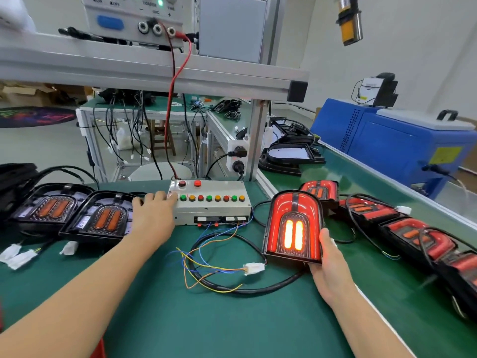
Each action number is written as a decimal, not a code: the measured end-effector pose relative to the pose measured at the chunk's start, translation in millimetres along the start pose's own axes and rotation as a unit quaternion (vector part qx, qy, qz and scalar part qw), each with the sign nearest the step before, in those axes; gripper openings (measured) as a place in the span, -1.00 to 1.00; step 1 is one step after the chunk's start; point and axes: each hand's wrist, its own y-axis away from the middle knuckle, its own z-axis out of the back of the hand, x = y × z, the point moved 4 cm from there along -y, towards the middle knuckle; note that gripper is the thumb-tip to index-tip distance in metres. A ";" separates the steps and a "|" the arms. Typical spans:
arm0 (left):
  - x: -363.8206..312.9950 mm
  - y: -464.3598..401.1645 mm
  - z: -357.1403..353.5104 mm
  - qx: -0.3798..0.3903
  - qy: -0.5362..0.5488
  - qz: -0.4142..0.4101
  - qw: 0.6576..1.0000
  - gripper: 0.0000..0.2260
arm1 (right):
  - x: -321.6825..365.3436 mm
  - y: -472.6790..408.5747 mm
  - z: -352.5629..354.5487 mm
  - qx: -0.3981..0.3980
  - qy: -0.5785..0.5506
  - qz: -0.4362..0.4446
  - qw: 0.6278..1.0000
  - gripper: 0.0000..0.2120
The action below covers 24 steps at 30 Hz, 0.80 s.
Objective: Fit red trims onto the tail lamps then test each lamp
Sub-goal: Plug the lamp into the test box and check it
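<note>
Lit tail lamp (294, 226) under test
Right hand (329, 264) grips its edge; left hand (154, 213) fingertips press the switch box (210, 202).

Blue machine (402, 140) — right, beyond bench

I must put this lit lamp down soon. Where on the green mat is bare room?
Bare mat lies near you, between your forearms, below the wire loop. Crowded: untrimmed lamps at left, finished lamps at right, switch box behind.
</note>
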 end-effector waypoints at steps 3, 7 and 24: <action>0.0 1.8 -1.8 -0.019 0.008 0.006 1.000 -0.49 | -2.4 -2.1 1.5 0.011 0.016 0.005 1.000 -0.71; -4.5 6.6 -2.2 -0.030 0.022 0.023 0.999 -0.47 | -3.6 -4.4 3.4 0.019 0.021 0.011 1.000 -0.71; -91.3 -1.0 26.2 0.060 0.172 -0.037 0.983 -0.48 | -6.8 -8.8 5.8 0.051 0.033 0.024 0.998 -0.71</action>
